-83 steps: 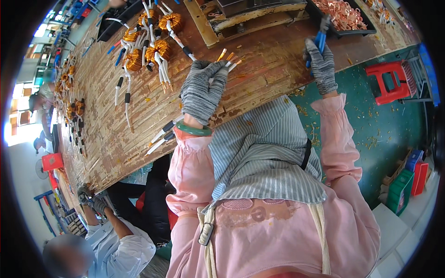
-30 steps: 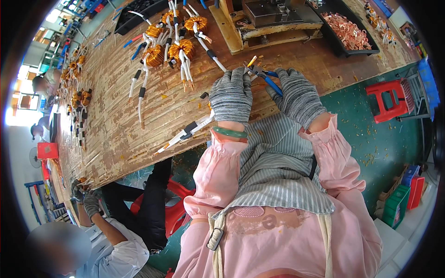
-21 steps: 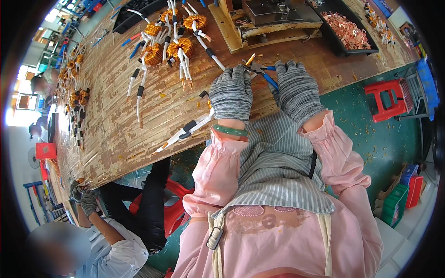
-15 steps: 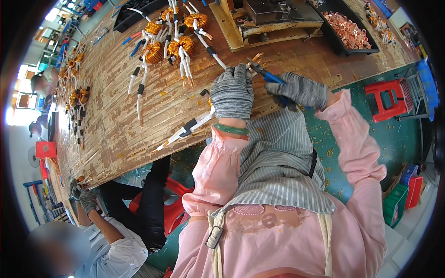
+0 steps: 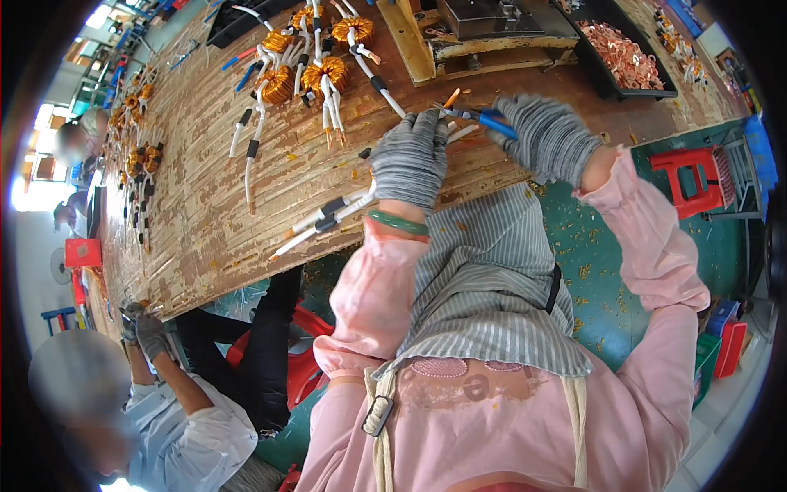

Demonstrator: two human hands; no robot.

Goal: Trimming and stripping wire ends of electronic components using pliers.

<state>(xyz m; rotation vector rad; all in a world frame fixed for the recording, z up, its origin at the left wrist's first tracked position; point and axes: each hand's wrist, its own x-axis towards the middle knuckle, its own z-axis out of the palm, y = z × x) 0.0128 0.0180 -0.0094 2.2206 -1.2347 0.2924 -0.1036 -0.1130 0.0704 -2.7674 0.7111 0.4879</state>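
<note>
My left hand, in a striped grey glove, is closed over a bundle of white-sleeved wire leads. Some leads trail out toward the lower left; others, with bare copper-coloured ends, stick out past the fingertips. Whatever joins them lies hidden under the palm. My right hand, gloved alike, grips blue-handled pliers. Their jaws point left and reach the wire ends beside my left fingertips; whether they bite on a wire I cannot tell.
Several copper-wound ring coils with white leads lie beyond my left hand. A metal fixture stands at the far side, beside a black tray of copper terminals. A co-worker sits at the lower left; a red stool stands right.
My right hand has moved slightly away from me and turned, so the pliers lie more level with their jaws at the wire ends. The trailing leads have shifted and spread slightly.
</note>
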